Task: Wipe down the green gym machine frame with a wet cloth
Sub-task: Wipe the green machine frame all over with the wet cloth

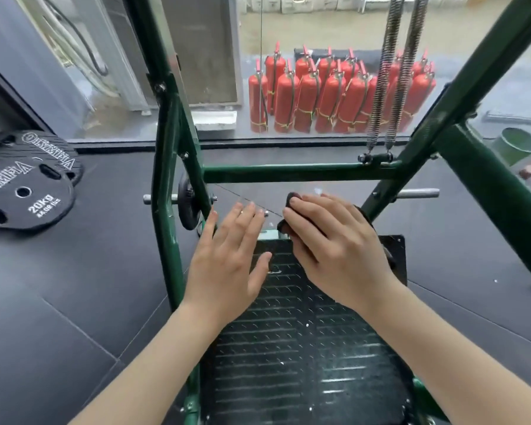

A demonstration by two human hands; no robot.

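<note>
The green gym machine frame (288,172) fills the view, with a horizontal crossbar, slanted side tubes and a black ridged foot plate (301,348) below me. My right hand (334,250) presses a dark cloth (292,199) onto the far end of the plate, near the frame's lower joint. Only bits of the cloth show past my fingers. My left hand (227,262) lies flat beside it with fingers spread, holding nothing, close to the left upright tube (163,191).
Two metal springs (393,75) hang onto the crossbar at the right. A black 20 kg weight plate (28,182) lies on the dark floor at left. Behind glass stand several red fire extinguishers (328,96). A green bucket (515,145) sits at far right.
</note>
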